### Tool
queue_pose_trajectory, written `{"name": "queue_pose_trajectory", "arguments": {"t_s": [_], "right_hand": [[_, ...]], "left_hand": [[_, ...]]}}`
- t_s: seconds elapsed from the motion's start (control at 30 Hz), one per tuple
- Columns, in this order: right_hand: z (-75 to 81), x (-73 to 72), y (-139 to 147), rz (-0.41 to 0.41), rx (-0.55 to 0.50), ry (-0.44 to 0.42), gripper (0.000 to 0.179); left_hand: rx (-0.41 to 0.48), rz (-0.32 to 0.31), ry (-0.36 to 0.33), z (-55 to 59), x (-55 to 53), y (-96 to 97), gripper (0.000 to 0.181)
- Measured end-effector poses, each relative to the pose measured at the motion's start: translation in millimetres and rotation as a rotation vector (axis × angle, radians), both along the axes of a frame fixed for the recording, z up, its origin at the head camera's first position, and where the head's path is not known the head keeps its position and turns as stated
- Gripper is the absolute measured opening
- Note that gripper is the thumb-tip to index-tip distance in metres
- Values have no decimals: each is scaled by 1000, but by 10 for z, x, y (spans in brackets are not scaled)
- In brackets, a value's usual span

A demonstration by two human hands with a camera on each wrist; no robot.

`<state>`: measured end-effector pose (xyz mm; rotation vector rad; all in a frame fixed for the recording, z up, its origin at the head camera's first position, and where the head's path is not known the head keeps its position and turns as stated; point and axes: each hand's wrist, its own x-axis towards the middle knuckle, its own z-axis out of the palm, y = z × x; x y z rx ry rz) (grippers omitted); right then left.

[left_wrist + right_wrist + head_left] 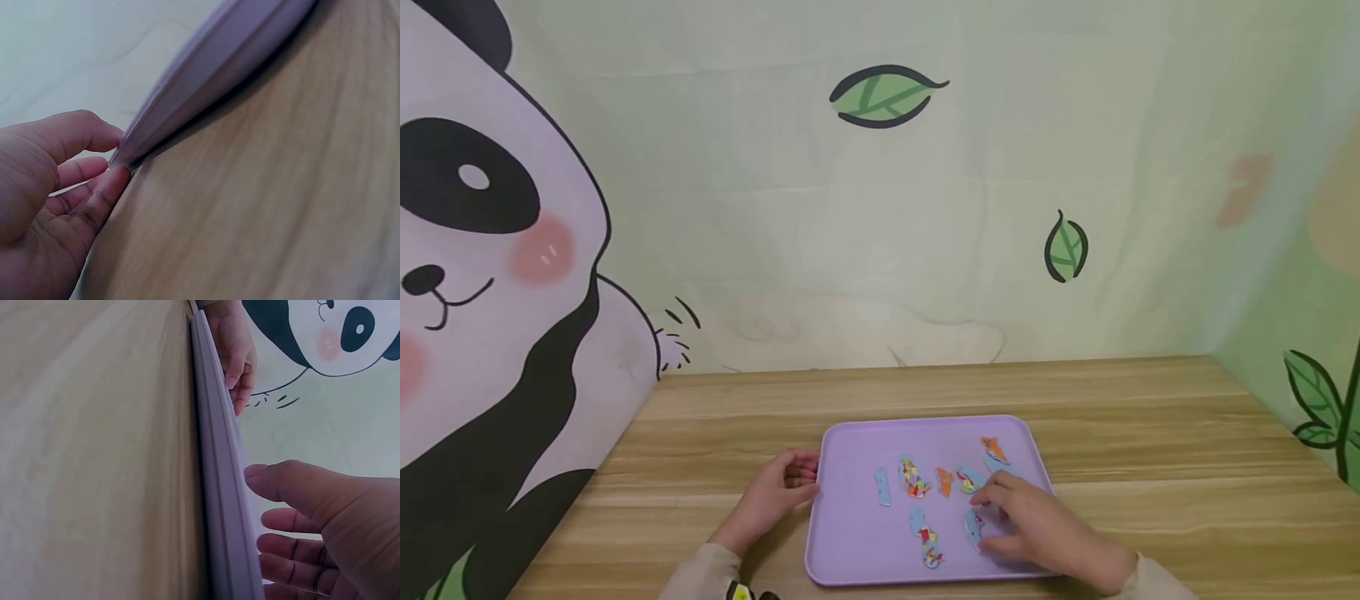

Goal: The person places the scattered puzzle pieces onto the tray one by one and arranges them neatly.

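Observation:
A purple tray (pixel 850 550) lies on the wooden table with several small, flat puzzle pieces on it. My left hand (pixel 778 486) touches the tray's left edge from outside, fingers loosely bent; in the left wrist view the thumb and fingertips meet the rim. Over the tray's right side, my right hand (pixel 1037 525) has its thumb and index finger apart, beside a light blue piece (pixel 973 528). Whether it touches that piece I cannot tell. Another blue piece (pixel 997 465) is partly covered by this hand. The right wrist view shows the fingers relaxed above the rim.
Farther left on the tray are a narrow blue piece (pixel 882 486), a multicoloured piece (pixel 913 477) and a long joined-looking strip (pixel 927 537). Orange pieces (pixel 944 482) lie near the middle and top right. A wall with a panda picture (pixel 550 350) borders the wooden table (pixel 1150 442).

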<state>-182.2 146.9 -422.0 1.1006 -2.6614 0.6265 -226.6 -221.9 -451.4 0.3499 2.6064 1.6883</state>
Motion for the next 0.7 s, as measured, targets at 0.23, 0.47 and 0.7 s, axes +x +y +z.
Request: {"name": "queue_pose_trajectory", "arguments": {"t_s": [0.23, 0.47, 0.7], "right_hand": [[64, -39, 104, -9, -25, -49, 34], [127, -62, 208, -57, -30, -30, 35], [177, -83, 293, -87, -53, -11, 40]], "left_hand": [[-25, -28, 11, 2, -44, 19, 43], [-49, -49, 22, 27, -46, 43, 45], [-54, -24, 37, 48, 17, 37, 45]]}}
